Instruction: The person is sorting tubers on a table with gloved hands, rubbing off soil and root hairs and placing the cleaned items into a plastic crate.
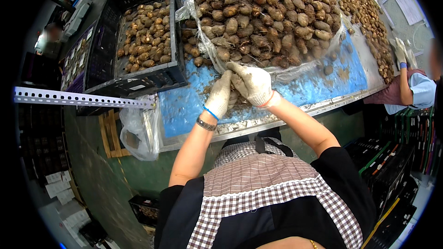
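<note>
My left hand point(219, 95), in a dirty white knit glove, is closed, its fingertips pointing toward the pile. Close against it is my right hand point(254, 84), gloved alike, with its fingers bent in toward the left one. Whatever the fingers hold is hidden by the gloves. Brown lumps and loose root hairs point(240, 106) show just below and between the hands. Right beyond them rises a large heap of hairy brown taro corms point(267, 23), lying in an opened clear plastic bag point(210, 48). The bag's crumpled edge reaches my fingertips.
A black crate point(180, 71) with trimmed taros point(147, 37) stands at the left. Blue plastic sheeting point(177, 117) covers the metal-edged table. More small taros point(369, 27) spread along the right, where a co-worker's gloved hand point(400, 51) is. A perforated white bar point(83, 98) juts in from the left.
</note>
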Available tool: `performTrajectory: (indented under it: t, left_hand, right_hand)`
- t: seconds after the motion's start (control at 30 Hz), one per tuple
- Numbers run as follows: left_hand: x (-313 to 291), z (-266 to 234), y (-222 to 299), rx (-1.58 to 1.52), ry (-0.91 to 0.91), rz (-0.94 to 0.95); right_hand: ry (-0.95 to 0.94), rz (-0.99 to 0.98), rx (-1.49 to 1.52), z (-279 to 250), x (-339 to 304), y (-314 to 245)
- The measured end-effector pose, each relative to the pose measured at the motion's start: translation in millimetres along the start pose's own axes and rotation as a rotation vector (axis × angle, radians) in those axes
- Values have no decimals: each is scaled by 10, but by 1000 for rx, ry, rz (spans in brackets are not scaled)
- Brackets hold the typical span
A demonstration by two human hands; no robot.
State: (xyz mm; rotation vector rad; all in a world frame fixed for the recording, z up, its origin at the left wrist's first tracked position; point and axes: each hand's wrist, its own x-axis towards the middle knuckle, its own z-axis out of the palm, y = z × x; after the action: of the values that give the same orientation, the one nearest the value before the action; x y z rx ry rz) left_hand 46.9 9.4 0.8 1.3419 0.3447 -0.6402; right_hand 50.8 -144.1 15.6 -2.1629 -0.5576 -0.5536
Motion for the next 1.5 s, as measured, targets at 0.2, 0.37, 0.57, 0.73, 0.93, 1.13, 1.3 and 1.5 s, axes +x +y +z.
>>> performTrajectory:
  t: [0.2, 0.37, 0.57, 0.73, 0.93, 1.13, 1.3, 1.5]
  left_hand:
    - [-36, 232, 10, 839, 530, 895]
    - [-37, 45, 60, 850, 376, 966]
    - [201, -132, 26, -125, -23, 139]
    - [64, 48, 169, -254, 60, -21]
    - [99, 26, -82, 301, 335, 819]
    - [-94, 57, 76, 871, 494, 954]
    - [-19, 83, 51, 509, 473, 881]
    - [-260, 344, 218, 591, 498, 1079]
  right_hand:
    - [-94, 688, 736, 244, -94, 200]
    - [-169, 593, 664, 116, 49, 101]
    - [-103, -60, 67, 55, 43, 76]
    - [29, 584, 750, 220, 0, 1]
    - [-3, 1114, 1189, 183, -38, 49]
    - [-64, 781, 815, 49, -21, -94]
    - [24, 710, 989, 113, -83, -83]
    - [-21, 708, 923, -27, -136, -55]
